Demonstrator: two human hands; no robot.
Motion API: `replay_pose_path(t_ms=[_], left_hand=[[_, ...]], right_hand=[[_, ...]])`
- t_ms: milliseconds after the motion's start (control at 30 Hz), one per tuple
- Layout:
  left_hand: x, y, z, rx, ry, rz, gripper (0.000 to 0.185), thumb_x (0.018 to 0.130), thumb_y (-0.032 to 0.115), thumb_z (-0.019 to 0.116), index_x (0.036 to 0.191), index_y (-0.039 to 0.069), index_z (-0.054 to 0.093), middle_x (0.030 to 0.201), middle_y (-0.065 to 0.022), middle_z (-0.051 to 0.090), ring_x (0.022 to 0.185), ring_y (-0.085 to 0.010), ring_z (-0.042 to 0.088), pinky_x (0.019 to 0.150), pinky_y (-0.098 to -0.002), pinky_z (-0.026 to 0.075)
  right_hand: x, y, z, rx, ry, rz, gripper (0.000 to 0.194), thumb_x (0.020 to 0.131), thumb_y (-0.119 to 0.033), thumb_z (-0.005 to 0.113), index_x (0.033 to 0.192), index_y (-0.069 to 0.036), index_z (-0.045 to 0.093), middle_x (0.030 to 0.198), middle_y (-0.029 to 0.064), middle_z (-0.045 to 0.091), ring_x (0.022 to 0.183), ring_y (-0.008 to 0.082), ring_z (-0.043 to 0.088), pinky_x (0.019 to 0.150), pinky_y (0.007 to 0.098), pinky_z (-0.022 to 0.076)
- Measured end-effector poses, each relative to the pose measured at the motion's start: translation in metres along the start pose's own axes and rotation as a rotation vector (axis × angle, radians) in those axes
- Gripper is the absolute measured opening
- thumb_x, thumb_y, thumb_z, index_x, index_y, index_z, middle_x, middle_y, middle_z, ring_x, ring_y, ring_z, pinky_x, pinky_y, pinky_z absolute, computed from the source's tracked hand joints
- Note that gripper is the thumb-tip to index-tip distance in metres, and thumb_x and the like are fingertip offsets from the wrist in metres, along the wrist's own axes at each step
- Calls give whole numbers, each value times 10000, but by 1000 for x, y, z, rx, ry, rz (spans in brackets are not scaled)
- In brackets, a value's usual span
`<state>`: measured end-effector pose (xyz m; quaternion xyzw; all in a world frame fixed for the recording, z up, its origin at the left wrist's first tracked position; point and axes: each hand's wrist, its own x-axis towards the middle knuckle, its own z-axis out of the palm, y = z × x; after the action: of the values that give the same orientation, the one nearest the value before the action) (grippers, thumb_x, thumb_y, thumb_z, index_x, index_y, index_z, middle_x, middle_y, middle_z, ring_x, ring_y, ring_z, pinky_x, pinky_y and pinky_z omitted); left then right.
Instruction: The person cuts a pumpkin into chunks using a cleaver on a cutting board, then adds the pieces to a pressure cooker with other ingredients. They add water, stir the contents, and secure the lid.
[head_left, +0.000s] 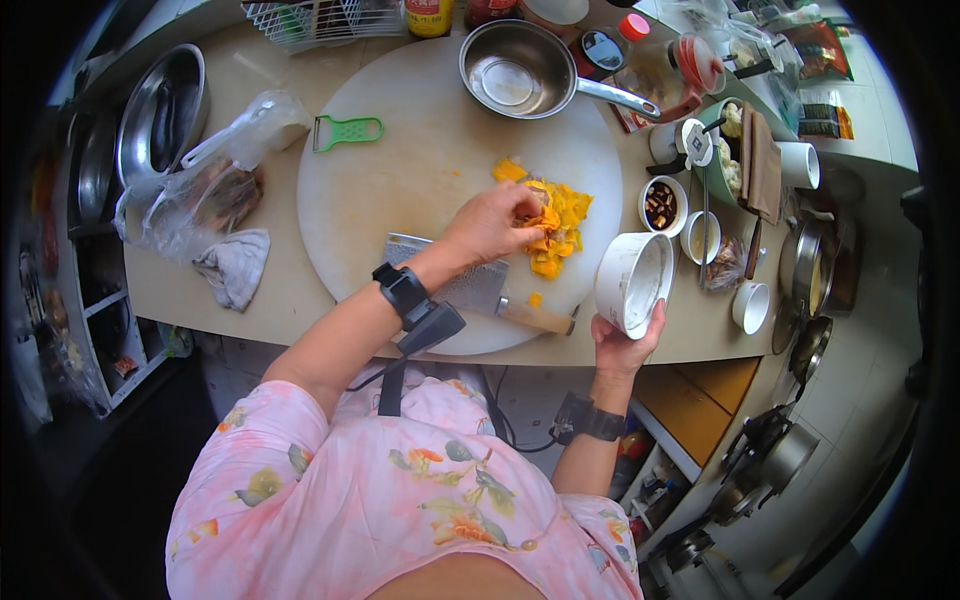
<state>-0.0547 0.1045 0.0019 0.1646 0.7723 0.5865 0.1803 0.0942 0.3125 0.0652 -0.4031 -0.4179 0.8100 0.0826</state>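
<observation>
My left hand (491, 225) pinches some of the yellow-orange peelings (562, 236) heaped on the right part of a round white cutting board (375, 195). A white bowl (637, 285) is in my right hand (628, 345), tilted over the board's right edge with its mouth facing right. Its inside looks whitish, with no food visible. Under my left wrist lies a cleaver (480, 283), its blade partly hidden and its wooden handle (536, 315) pointing right. A green peeler (349, 133) rests on the board's far left.
A steel saucepan (517, 67) stands at the board's far edge. On the right are a small bowl of dark sauce (663, 206), another small bowl (700, 236) and a green basin of cauliflower (731, 150). Plastic bags (202, 195), a cloth (236, 266) and a steel basin (161, 112) lie left.
</observation>
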Motion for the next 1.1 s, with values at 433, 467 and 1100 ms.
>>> replay_pose_path(t_ms=[433, 467, 1100], left_hand=[[12, -6, -13, 250, 14, 92, 250, 825, 35, 618, 1074, 61, 612, 1010, -119, 614, 882, -339, 621, 766, -392, 516], [13, -7, -13, 287, -2, 97, 241, 824, 41, 621, 1064, 59, 607, 1016, -118, 615, 895, -349, 618, 767, -400, 515], [13, 90, 31, -629, -339, -153, 218, 923, 62, 640, 1132, 2, 653, 967, -25, 671, 864, -84, 631, 798, -230, 523]], right_hand=[[1, -5, -8, 67, 27, 28, 488, 921, -564, 434, 1120, -136, 559, 819, 39, 600, 483, 178, 407, 395, 303, 309], [0, -5, -9, 66, 32, 27, 490, 921, -564, 434, 1122, -135, 558, 820, 39, 601, 484, 178, 408, 396, 304, 310], [-2, 5, -17, 279, -195, 167, 543, 953, -560, 380, 1159, -93, 567, 811, 66, 607, 419, 148, 368, 325, 258, 305]])
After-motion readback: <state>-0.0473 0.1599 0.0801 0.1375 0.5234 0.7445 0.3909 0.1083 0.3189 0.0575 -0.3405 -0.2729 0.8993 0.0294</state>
